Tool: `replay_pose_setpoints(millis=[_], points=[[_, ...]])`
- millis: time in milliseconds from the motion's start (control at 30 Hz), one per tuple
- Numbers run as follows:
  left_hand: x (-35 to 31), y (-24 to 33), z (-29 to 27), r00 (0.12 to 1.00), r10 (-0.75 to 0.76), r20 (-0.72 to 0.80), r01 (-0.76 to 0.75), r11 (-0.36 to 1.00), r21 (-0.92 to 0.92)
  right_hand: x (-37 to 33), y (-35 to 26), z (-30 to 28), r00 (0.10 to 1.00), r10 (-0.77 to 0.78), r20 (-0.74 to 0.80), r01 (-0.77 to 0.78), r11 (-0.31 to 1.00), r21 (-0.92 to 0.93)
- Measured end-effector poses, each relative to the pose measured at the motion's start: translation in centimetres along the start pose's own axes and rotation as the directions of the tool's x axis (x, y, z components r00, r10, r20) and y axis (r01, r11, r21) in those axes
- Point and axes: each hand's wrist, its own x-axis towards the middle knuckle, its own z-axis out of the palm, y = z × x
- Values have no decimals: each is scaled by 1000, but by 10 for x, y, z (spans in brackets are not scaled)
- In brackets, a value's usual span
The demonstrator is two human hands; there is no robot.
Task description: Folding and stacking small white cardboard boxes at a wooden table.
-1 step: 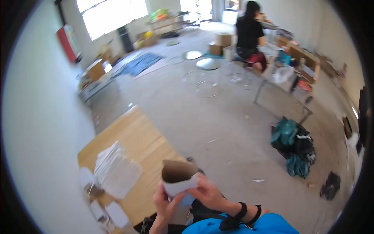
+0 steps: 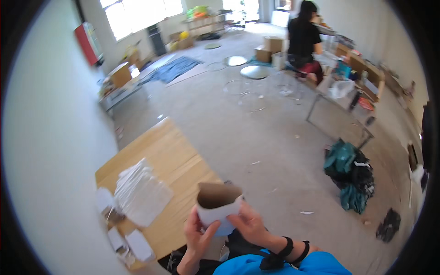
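Note:
Between my two hands is a small open carton (image 2: 218, 213), white outside and bare brown inside, with its mouth facing up. My left hand (image 2: 197, 234) grips its left side, the thumb lying across the lower front. Around the right side my right hand (image 2: 251, 225) is closed, its thumb pressing the white front wall. The carton's base is partly hidden by my hands. To the left, a stack of flat white pieces (image 2: 143, 195) lies fanned on the wooden table (image 2: 183, 149).
Small white boxes (image 2: 140, 245) sit at the table's near left, beside the wall. Dark green and black plastic bags (image 2: 350, 172) lie on the floor at right. Farther off, a person in black (image 2: 303, 39) sits by a cluttered table (image 2: 327, 94). Round-topped stools (image 2: 254, 72) stand mid-room.
The carton and both hands sit slightly farther right in view. My right thumb lies more over the carton's front. The whole scene has shifted a little as my head moved.

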Motion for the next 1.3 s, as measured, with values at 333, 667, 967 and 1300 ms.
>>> replay_pose_setpoints(millis=[333, 667, 967, 1300], points=[[-25, 12, -41, 998, -55, -43, 57, 996, 61, 8, 18, 31, 965, 256, 50, -260, 931, 256], [-40, -6, -46, 981, -105, -162, 78, 983, -164, 8, 26, 46, 941, 303, 150, -328, 926, 189], [-59, -15, -60, 952, -82, -294, 19, 977, -211, 5, 39, 41, 953, 49, 299, 10, 981, -193], [-61, -10, -48, 904, 34, -427, -83, 992, -97, 26, 29, 72, 974, 129, 185, -125, 992, -32]])
